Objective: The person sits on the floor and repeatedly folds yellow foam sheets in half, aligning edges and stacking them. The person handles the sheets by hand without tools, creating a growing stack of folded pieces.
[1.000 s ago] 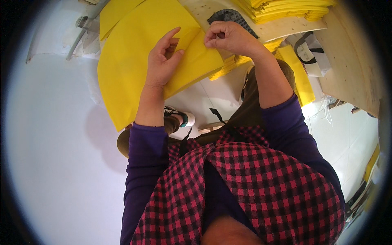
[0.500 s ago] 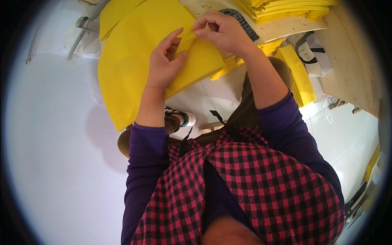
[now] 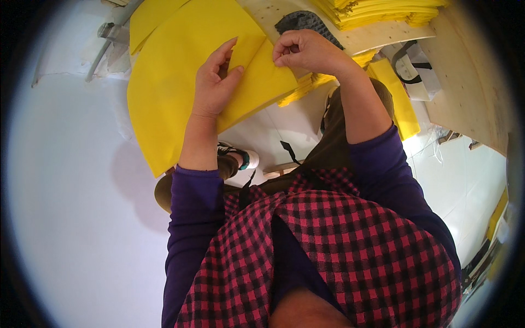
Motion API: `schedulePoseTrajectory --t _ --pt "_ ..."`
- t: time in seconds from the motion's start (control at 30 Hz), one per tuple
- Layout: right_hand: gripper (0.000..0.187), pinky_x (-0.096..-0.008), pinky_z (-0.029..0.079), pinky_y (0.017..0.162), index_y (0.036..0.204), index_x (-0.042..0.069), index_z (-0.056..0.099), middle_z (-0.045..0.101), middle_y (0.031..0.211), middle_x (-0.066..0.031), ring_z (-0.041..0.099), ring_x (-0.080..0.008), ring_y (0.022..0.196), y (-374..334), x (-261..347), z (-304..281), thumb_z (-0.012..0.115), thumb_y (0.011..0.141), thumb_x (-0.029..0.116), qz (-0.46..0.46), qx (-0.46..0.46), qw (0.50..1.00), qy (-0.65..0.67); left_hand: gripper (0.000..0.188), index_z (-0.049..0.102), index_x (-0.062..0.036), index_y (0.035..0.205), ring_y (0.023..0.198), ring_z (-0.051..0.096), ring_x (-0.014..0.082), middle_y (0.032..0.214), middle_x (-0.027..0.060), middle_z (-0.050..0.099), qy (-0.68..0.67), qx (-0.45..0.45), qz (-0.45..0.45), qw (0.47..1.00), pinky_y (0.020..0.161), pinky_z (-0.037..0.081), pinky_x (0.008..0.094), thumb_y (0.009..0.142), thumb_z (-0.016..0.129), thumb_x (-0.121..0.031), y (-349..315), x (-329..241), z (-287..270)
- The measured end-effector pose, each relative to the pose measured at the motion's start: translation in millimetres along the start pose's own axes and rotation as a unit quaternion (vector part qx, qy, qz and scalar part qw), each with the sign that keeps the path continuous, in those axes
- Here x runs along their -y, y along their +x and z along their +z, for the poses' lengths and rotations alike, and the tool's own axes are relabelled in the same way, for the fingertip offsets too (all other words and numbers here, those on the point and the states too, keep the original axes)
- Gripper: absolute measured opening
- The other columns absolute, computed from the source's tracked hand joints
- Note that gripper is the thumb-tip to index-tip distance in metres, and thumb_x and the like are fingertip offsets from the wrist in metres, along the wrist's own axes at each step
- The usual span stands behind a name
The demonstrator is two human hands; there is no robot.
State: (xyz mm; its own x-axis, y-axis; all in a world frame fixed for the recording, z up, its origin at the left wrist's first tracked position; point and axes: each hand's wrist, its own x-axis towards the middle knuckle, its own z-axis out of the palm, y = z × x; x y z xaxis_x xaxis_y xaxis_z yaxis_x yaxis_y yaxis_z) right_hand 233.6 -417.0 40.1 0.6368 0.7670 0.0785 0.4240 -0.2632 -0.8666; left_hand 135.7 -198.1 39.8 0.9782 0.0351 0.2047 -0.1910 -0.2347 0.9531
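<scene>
A large yellow sheet, cloth-like (image 3: 175, 87), lies spread before me, with a crease line running across its right part. My left hand (image 3: 214, 85) rests over the middle of the sheet, thumb and fingers apart and nothing seen between them. Over the sheet's right edge is my right hand (image 3: 306, 52), its fingers curled and thumb pressed to the forefinger in a pinch. Whatever those fingertips hold is too small or hidden to make out. Just beyond the right hand lies a dark grey textured pad (image 3: 311, 24).
A stack of folded yellow sheets (image 3: 377, 13) sits on the wooden table (image 3: 372, 41) at far right. More yellow material (image 3: 396, 98) stands below, near a white bag with a black handle (image 3: 413, 71). A metal bar (image 3: 112, 33) is at upper left. My legs are under the sheet's near edge.
My right hand has moved right and slightly nearer, away from my left hand. The raised fold of yellow sheet between the hands now lies flatter. My left hand has barely shifted.
</scene>
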Motion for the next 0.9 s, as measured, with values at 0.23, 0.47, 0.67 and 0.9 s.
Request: schedulePoseTrajectory --t 0.23,0.47,0.67,0.9 --pt "0.015 -0.028 0.046 0.072 0.088 0.005 0.066 0.061 0.082 -0.0038 0.058 -0.0143 0.078 2.6 -0.2 0.8 0.068 0.079 0.017 -0.057 -0.033 0.998 0.001 0.055 0.05 -0.0064 0.133 0.104 0.053 0.0139 0.108 0.0053 0.056 0.071 0.001 -0.019 0.997 0.093 0.042 0.0255 0.08 0.06 0.004 -0.4 1.1 -1.0" --pt "0.022 -0.038 0.048 0.069 0.085 0.007 0.069 0.064 0.081 -0.0116 0.062 -0.0263 0.078 8.5 0.8 6.2 0.067 0.076 0.027 -0.095 -0.077 0.992 0.01 0.05 0.046 -0.001 0.135 0.113 0.052 0.0197 0.123 0.0117 0.054 0.002 0.048 -0.023 0.999 0.1 0.038 0.0313 0.085 0.053 0.005 -0.9 -12.0 3.4" --pt "0.022 -0.0421 0.049 0.07 0.085 0.009 0.071 0.067 0.085 -0.0118 0.063 -0.0311 0.082 19.2 13.3 8.8 0.065 0.073 0.027 -0.006 -0.083 0.994 -0.076 0.051 0.039 0.003 0.137 0.121 0.047 0.0248 0.13 0.0151 0.049 0.016 0.074 -0.013 0.997 0.103 0.034 0.0339 0.088 0.051 0.001 -2.8 -14.5 5.8" --pt "0.02 -0.0434 0.047 0.067 0.083 0.011 0.07 0.066 0.084 -0.0108 0.062 -0.0297 0.084 33.6 25.2 17.1 0.062 0.075 0.026 0.066 -0.075 0.985 -0.14 0.048 0.04 0.006 0.136 0.121 0.047 0.0252 0.136 0.0193 0.046 0.089 0.056 -0.041 0.994 0.103 0.034 0.0335 0.091 0.052 -0.008 -5.2 -26.4 10.5"
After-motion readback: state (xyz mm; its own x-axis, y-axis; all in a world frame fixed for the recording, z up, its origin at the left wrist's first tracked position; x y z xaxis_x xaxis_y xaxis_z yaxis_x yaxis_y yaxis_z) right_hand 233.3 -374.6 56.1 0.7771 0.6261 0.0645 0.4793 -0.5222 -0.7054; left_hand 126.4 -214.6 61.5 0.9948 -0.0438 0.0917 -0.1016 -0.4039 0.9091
